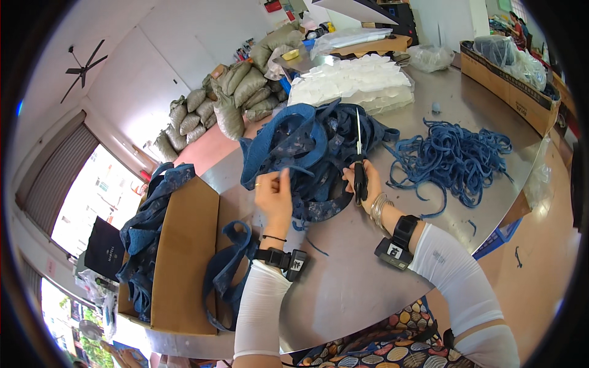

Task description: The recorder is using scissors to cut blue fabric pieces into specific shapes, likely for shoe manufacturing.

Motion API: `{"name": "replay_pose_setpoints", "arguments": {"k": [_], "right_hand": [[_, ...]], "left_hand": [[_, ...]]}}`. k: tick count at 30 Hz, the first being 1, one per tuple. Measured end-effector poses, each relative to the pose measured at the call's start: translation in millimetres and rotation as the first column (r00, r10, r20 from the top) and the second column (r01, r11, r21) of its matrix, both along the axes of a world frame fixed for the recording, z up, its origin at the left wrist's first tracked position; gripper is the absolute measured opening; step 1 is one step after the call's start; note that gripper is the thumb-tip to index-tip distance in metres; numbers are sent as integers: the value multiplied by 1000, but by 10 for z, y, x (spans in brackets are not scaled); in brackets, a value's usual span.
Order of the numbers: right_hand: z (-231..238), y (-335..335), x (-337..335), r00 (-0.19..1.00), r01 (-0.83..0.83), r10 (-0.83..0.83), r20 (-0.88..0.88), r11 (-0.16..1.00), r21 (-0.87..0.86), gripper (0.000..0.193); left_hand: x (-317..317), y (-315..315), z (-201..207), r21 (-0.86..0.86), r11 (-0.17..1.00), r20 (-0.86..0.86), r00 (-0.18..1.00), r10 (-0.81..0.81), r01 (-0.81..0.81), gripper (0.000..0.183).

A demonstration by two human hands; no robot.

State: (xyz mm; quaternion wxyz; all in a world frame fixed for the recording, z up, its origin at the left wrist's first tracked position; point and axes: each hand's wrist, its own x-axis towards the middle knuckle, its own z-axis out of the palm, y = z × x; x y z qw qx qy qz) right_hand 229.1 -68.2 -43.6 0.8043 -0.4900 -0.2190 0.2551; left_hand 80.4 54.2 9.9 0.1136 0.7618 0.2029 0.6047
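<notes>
In the middle of the metal table (350, 270) lies a heap of blue patterned fabric bands (331, 138), some curled into loops. My left hand (273, 195) is closed at the near left side of this heap, its fingertips pinched on a narrow blue fabric strip (299, 169). My right hand (372, 187) grips a pair of scissors (360, 181) by the black handles. Their blades point away from me over the right part of the heap and look closed. To the right sits a tangled pile of thin blue strips (451, 156).
A cardboard box (187, 264) on the left holds more blue fabric (140, 245); a blue band (230, 270) lies beside it. Stacked white pieces (350, 83) stand behind the heap. At the far right is a long carton (509, 83) with plastic bags. Full sacks (230, 107) are piled beyond the table.
</notes>
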Motion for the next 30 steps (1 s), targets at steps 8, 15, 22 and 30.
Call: {"name": "replay_pose_setpoints", "arguments": {"k": [8,15,22,30], "right_hand": [[-97,68,-7,998,-30,30,49,1000,-2,14],[-664,243,382,921,-192,280,-272,932,308,26],[-442,150,403,960,-56,150,-237,930,362,18],[-16,65,42,991,42,-52,-124,996,-82,17]], "left_hand": [[565,-672,590,178,929,-107,945,-308,323,12],[1528,-1465,714,-348,633,-512,425,-747,692,43],[865,-1328,424,-88,758,-641,546,-540,646,30],[-1279,-202,181,282,943,-836,438,331,-175,32]]}}
